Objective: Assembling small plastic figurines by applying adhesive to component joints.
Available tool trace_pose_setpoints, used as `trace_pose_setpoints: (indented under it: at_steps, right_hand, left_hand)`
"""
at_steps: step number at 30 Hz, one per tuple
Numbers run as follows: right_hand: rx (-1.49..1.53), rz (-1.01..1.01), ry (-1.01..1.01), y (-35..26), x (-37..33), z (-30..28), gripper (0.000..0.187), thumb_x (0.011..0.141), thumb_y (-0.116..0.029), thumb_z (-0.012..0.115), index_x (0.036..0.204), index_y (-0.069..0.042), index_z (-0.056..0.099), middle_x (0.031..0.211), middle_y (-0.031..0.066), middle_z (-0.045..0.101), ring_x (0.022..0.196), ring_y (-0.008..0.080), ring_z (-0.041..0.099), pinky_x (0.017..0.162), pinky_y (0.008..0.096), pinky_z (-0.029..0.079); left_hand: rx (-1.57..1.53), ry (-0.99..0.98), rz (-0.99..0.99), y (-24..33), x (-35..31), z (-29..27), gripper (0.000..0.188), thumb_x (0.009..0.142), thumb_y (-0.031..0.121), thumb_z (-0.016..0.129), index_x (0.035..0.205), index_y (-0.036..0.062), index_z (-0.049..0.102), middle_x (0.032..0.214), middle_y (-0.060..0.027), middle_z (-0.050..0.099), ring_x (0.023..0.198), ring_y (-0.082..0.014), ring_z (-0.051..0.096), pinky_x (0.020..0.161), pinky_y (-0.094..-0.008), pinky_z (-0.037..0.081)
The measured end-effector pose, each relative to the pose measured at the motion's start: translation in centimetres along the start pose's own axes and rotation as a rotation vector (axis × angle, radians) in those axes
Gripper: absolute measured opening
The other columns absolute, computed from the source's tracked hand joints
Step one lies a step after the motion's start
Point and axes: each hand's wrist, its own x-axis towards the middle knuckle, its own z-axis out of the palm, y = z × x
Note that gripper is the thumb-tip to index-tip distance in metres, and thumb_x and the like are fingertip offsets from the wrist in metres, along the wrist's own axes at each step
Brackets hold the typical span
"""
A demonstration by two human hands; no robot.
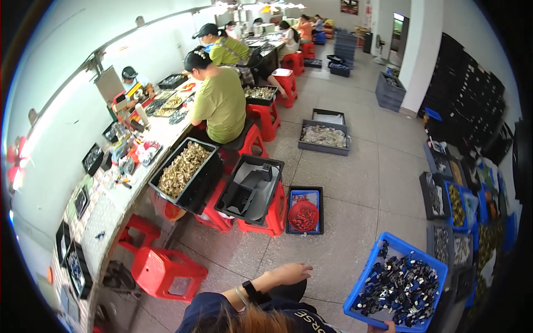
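Note:
My right hand (383,327) grips the near edge of a blue plastic tray (354,277), at the lower right. Piled inside are many small black, dark blue and white parts (397,286). Only some fingers of that hand show at the rim. My left hand (291,273) is held across in front of my body, with nothing in it and the fingers stretched out to the right. A dark watch (255,292) and a pale bracelet sit on that wrist. The tray is apart from my left hand.
Red stools (166,272) stand along a long workbench (119,202) at left, where several people sit. A black bin of brass-coloured parts (183,169) and a black tray (250,188) stand beside it. Floor trays include one holding a red basket (303,215). Stacked bins (438,194) line the right.

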Motion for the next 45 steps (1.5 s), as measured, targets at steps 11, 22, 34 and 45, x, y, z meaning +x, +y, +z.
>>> trace_pose_setpoints:
  at_steps: [11,22,34,45]
  right_hand:
    - [0.580,0.112,-0.079,-2.1,33.1,-5.0,0.017,0.073,-0.001,0.057,0.089,0.002,0.051,0.082,0.0092,0.054,0.077,0.0180,0.054,0.072,0.0316,0.046]
    - [0.984,0.632,0.126,-9.0,62.5,-6.5,0.009,0.074,-0.008,0.046,0.075,-0.001,0.052,0.075,0.0102,0.056,0.072,0.0227,0.055,0.069,0.0377,0.048]
    - [0.886,0.738,-0.156,-21.1,100.6,-5.2,0.005,0.073,-0.006,0.048,0.073,-0.003,0.051,0.074,0.0095,0.056,0.073,0.0229,0.055,0.070,0.0373,0.047]
    - [0.786,0.728,-0.338,-28.3,132.1,4.8,0.009,0.070,-0.003,0.047,0.078,-0.002,0.052,0.078,0.0103,0.055,0.074,0.0249,0.054,0.068,0.0378,0.046]
  left_hand:
    - [0.229,-0.215,-0.359,-1.2,27.6,-4.8,0.036,0.078,0.033,0.051,0.101,0.0058,0.055,0.096,-0.0175,0.058,0.091,-0.0341,0.055,0.075,-0.0444,0.044]
    - [0.183,0.027,0.220,14.1,63.4,-19.1,0.034,0.081,0.028,0.048,0.108,0.0072,0.049,0.095,-0.0165,0.056,0.089,-0.0343,0.054,0.075,-0.0430,0.044]
    - [-0.111,0.304,-0.155,10.3,81.9,-26.5,0.033,0.084,0.028,0.045,0.108,0.0063,0.050,0.100,-0.0186,0.055,0.091,-0.0352,0.053,0.077,-0.0421,0.042]
    - [-0.747,0.636,-0.115,9.7,109.6,-45.0,0.034,0.088,0.029,0.042,0.111,0.0051,0.051,0.096,-0.0135,0.059,0.089,-0.0238,0.057,0.077,-0.0308,0.043]
